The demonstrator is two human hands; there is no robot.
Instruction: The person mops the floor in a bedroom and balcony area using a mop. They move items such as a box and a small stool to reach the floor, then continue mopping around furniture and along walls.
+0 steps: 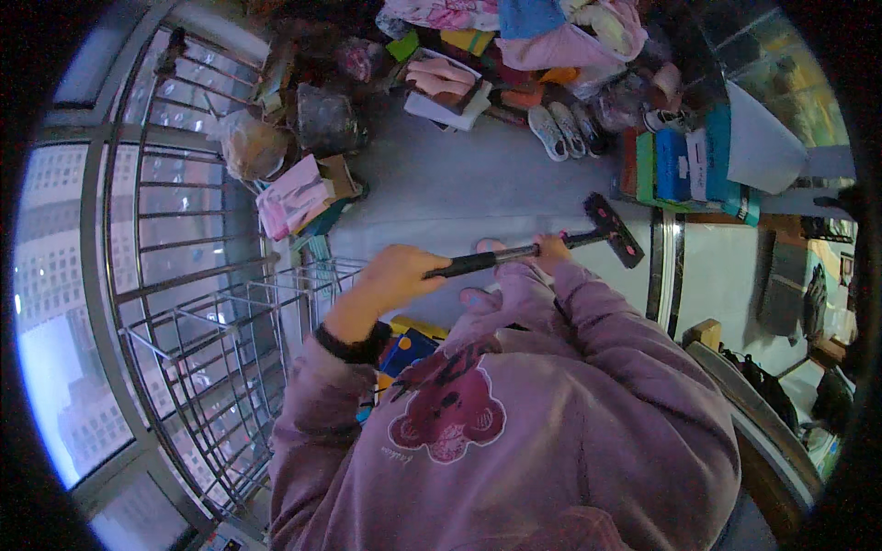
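Note:
A broom (501, 259) is held across my front, its dark handle running from left to right. My left hand (397, 277) is closed round the black grip at the handle's left end, and a dark band circles that wrist. Further along the shaft, my right hand (551, 250) is wrapped round it with the sleeve reaching the wrist. The black broom head with pinkish spots (614, 231) sticks out past my right hand, tilted, over the pale floor (432, 197). Whether its bristles touch the floor I cannot tell.
Metal railings and a wire rack (220, 321) line the left by the windows. Shoes (556, 131), bags and boxes crowd the far side. Coloured boxes (675, 165) stand at the right, near a door track (668, 266). A blue-yellow box (409, 354) sits beside my left forearm.

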